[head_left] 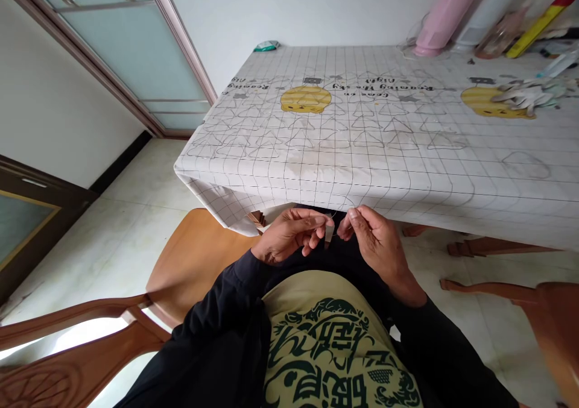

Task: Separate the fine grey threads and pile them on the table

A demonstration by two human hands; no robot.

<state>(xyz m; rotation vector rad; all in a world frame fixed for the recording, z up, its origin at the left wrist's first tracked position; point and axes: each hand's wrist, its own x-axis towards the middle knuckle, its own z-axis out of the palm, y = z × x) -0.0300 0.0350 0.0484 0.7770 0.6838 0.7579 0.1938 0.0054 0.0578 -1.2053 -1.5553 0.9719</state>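
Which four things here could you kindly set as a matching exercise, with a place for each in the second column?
1. Right hand
2. Bent wire shapes
3. Green packet
4. White glove

A. Laid in rows on the checked tablecloth
B. Lying partly over a yellow print
C. In front of the table's near edge
D. At the table's far left corner

Pairs: 1-C, 2-A, 3-D, 4-B

wire shapes (299, 135): on table (312, 182) | gloves (527, 94): right of shapes | chair (194, 257): before table's left end
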